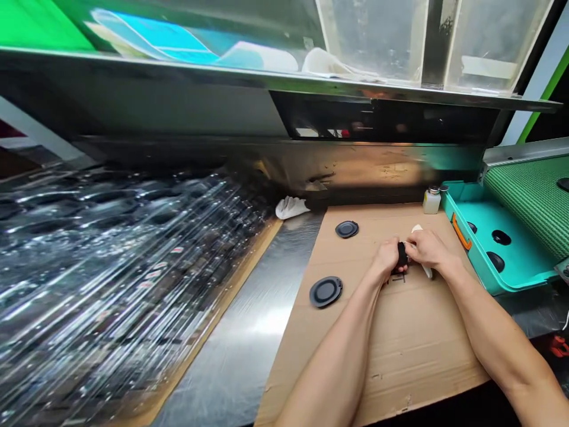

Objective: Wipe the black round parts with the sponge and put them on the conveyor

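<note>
Above the cardboard sheet, my left hand is closed on a small black plastic part, probably a round lid like those lying nearby; its full shape is hidden by the fingers. Pressed up against that part, my right hand is closed on a white cloth, which pokes out above and below the fingers. To the left of my hands, two dark round lids lie flat on the cardboard, the nearer lid being closer to me.
A teal bin with several black round parts stands at right, below a green conveyor belt. Beside it is a small bottle. Clear plastic trays fill the left. A crumpled white cloth lies behind; a metal shelf overhangs.
</note>
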Available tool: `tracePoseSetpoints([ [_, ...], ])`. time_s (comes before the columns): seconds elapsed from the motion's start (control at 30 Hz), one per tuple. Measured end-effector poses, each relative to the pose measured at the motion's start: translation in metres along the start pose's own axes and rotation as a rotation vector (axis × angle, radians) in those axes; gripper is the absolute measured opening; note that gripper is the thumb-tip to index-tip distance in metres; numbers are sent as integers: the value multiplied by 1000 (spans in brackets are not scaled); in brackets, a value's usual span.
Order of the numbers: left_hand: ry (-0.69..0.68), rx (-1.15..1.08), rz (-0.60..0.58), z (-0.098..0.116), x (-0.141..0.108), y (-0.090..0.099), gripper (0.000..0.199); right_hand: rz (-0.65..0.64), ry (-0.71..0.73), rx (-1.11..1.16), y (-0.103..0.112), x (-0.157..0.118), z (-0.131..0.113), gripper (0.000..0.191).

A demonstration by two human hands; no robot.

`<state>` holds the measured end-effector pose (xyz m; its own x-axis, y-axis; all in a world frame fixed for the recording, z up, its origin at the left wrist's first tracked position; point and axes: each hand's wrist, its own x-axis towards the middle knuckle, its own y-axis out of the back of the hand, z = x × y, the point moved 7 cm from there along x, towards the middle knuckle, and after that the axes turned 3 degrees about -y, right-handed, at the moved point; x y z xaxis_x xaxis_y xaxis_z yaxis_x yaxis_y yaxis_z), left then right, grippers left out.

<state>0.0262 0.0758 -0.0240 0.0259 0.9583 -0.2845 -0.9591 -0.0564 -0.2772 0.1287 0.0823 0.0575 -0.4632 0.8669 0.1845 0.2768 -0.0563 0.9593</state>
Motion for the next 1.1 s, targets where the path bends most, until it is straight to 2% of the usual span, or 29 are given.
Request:
tracePoseSetpoints([
  [0.17,97,-33,5,6,-3,0,46,23,-130,102,13,-5,19,24],
  [0.4,193,-239,-50,13,-2,5,48,-213,-202,172,12,-16,44,22],
  [0.47,208,-286,-55,14,-1,6,47,-130,-263,177,13,-13,52,33],
  [0.57,213,-300,-54,15,-1,8,47,155,-367,67,17,-10,57,48],
  [0.63,206,-306,-67,14,-1,8,47,189,-383,-23,8,-7,52,48],
  [0.73,127,-341,-79,14,-1,7,48,113,-348,-70,-8,1,42,30],
  [0.83,-5,-416,-57,16,2,7,47,187,-336,0,-6,5,30,26],
  [0.9,-56,-463,-40,17,0,6,40,196,-324,65,-9,3,13,29],
  [1.0,-36,-445,25,14,-9,5,31,124,-214,61,-25,-2,-29,32],
  [1.07,-7,-365,62,15,-15,5,38,173,-52,-9,-33,0,-56,24],
  [1.1,-10,-324,60,18,-17,3,43,215,-31,-20,-35,3,-59,27],
])
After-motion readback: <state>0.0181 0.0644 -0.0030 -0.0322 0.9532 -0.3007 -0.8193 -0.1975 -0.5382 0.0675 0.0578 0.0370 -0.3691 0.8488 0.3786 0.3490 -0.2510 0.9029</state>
